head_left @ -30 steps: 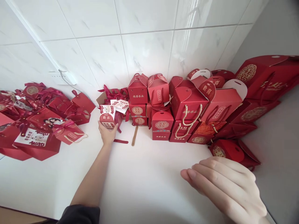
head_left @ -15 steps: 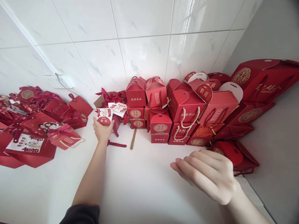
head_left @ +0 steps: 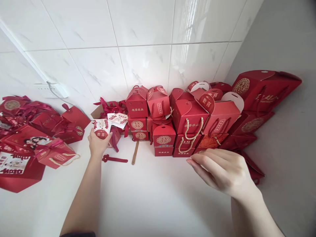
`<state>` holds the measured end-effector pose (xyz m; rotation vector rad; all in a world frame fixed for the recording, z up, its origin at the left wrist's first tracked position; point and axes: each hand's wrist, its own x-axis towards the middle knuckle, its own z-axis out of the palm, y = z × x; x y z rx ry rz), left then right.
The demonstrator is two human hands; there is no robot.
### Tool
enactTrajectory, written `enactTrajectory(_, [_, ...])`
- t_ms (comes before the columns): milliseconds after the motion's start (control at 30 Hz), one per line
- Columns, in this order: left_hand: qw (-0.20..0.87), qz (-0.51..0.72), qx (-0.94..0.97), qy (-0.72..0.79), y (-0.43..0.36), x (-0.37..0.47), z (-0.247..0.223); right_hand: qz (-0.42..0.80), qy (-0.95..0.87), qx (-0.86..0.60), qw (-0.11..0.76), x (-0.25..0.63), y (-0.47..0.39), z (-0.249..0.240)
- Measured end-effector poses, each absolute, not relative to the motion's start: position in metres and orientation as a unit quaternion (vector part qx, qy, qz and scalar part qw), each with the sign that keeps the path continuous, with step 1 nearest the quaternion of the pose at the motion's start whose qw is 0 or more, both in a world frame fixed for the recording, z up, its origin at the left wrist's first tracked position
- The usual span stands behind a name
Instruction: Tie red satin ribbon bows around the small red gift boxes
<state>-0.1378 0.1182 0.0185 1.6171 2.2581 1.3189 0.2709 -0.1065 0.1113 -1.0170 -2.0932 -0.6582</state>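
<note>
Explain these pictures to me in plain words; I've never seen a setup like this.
There is no machine here: a person works with two bare hands. Every picture comes from one camera worn on the person's head, looking forward and down.

The left hand grips a small red cardboard box with a rounded flap; a white printed card shows just above that flap. The right hand is raised with curled fingers; its palm is hidden, so I can't tell whether it holds anything.

On the white tabletop lie a dark-red strap with a flower-shaped end and a flat brown strip. Beribboned red gift boxes crowd the left; red boxes with gold print are stacked toward the right.
</note>
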Motion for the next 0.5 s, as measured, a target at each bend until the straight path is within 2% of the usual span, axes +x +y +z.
enactTrajectory(200, [0.068,0.379,0.539,0.749,0.117,-0.137,0.027,-0.215,-0.66,-0.582,0.424,0.293,-0.1,0.122])
enactTrajectory(300, [0.011,0.378,0.553,0.742,0.111,-0.131,0.045,-0.249,-0.556,-0.648,0.456,0.334,-0.111,0.129])
enactTrajectory(400, [-0.033,0.367,0.578,0.728,0.1,-0.121,0.067,-0.226,-0.501,-0.736,0.394,0.378,-0.13,0.121])
enactTrajectory(500, [-0.039,0.361,0.629,0.687,0.086,-0.105,0.085,-0.095,-0.513,-0.819,0.239,0.404,-0.14,0.094])
